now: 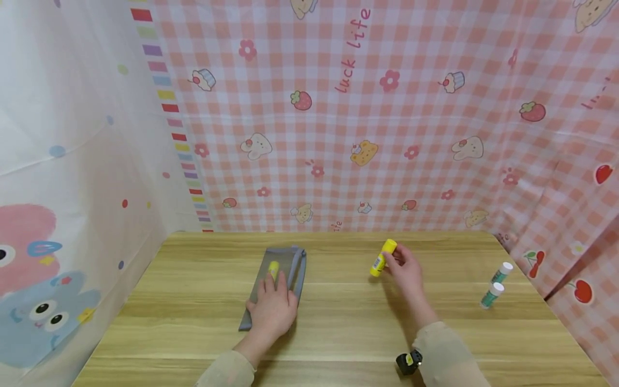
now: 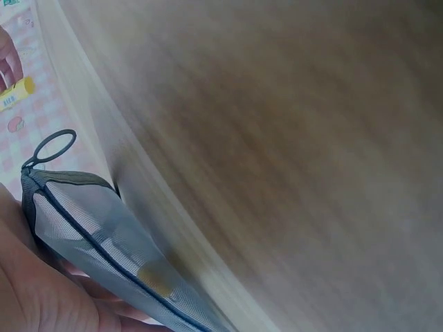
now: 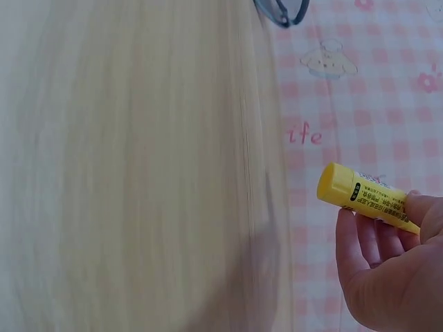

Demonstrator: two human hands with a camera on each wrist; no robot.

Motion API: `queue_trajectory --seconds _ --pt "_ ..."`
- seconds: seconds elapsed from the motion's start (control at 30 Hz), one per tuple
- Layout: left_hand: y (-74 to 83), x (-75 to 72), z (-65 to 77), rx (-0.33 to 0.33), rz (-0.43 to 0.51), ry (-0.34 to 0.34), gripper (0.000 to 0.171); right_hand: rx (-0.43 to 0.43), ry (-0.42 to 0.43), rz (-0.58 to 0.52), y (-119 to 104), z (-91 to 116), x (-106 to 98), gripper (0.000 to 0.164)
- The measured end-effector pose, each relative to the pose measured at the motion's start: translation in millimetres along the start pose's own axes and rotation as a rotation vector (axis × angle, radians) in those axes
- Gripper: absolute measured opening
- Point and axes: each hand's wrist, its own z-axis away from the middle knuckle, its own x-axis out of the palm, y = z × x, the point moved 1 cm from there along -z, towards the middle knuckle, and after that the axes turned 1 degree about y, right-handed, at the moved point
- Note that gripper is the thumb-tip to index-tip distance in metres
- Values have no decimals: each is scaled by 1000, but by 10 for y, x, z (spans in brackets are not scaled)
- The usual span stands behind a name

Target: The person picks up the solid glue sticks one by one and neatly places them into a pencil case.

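A yellow glue stick [image 1: 377,264] is pinched between the thumb and fingers of my right hand [image 1: 407,271], held tilted over the table's back right part. The right wrist view shows dark print on this glue stick [image 3: 374,199]. My left hand [image 1: 274,309] lies over a grey mesh zip pouch [image 1: 281,257], its fingers stretched out and touching it. Through the mesh a second yellow glue stick [image 1: 273,267] shows, partly covered by the fingers. In the left wrist view, the pouch [image 2: 104,232] has a dark zip and a loop-shaped pull [image 2: 55,145].
Two green glue sticks with white caps stand at the table's right side, one nearer [image 1: 492,295] and one farther [image 1: 502,272]. A checked pink curtain [image 1: 333,134] hangs behind the wooden table [image 1: 338,322]. Another white patterned curtain [image 1: 96,161] hangs at the left.
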Motion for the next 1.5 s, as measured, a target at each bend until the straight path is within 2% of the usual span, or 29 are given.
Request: queue_trajectory --seconds 0.23,0.43,0.77,1.5 --pt "-1 9 -2 -1 2 -5 56 4 -37 22 -29 40 164 35" --pt "-8 6 -9 -3 4 2 57 -19 -66 6 -42 89 324 31" --pt "-14 7 -5 -9 4 -2 57 -11 -120 -15 -39 198 551 29" --pt "19 -12 11 -5 -5 8 56 17 -250 -1 28 411 886 32"
